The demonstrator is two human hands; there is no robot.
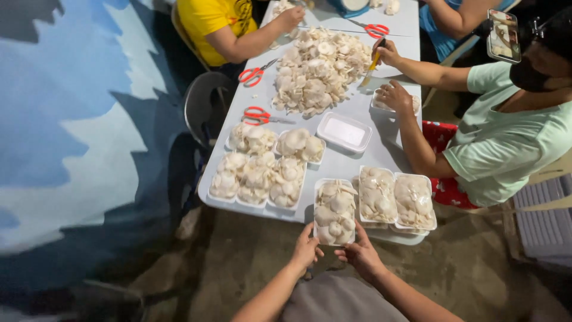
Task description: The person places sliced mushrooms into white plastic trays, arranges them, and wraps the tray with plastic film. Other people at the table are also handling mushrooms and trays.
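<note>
At six o'clock on the grey table's [357, 107] edge, a white foam tray of pale oyster mushrooms [335, 211] is gripped at its near corners by the left hand [305, 249] and right hand [360, 253]. It is best kept level and supported evenly. At three o'clock, two wrapped trays [396, 200] sit touching.

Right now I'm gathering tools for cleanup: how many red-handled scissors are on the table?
3. One pair lies beside the filled trays, one left of the mushroom pile, one at the far end. Others may be hidden.
</note>
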